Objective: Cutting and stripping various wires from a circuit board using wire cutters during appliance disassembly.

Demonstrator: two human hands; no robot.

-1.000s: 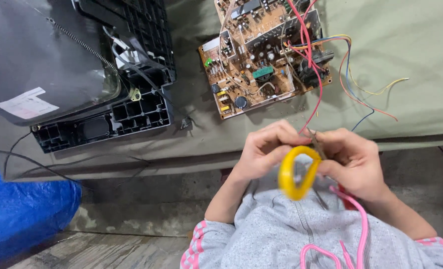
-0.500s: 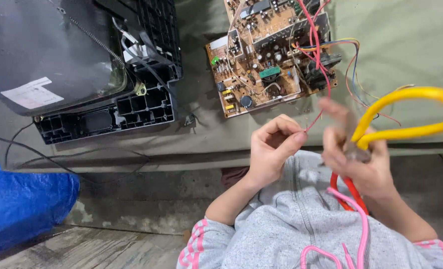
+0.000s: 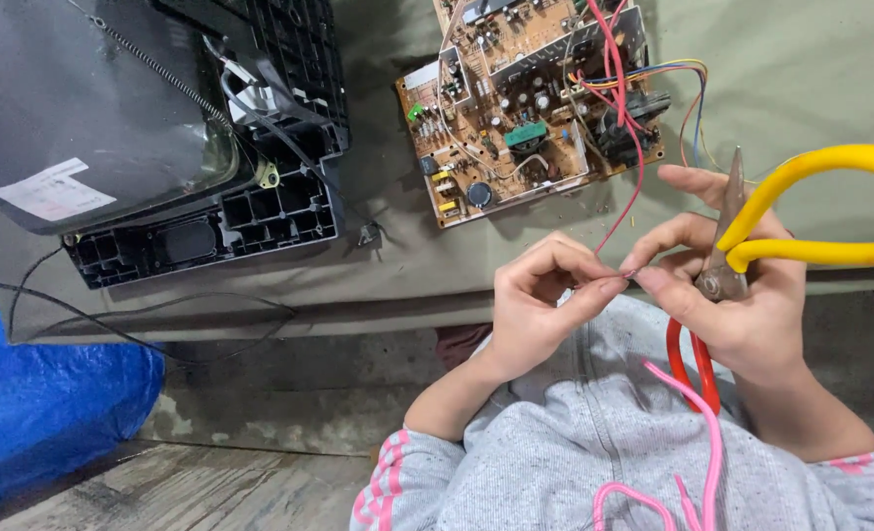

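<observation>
Dark grey picture tube screen (image 3: 83,108) filling the upper left of the frame, white rectangular label (image 3: 53,190) with reddish print stuck near its lower left edge

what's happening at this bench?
A person in a grey sweater pinches the end of a thin red wire between the fingertips of both hands. The right hand also holds yellow-handled scissors, blades pointing up; the left hand holds only the wire. The wire runs up to a bare circuit board on the olive cloth, beside an opened black television casing.
</observation>
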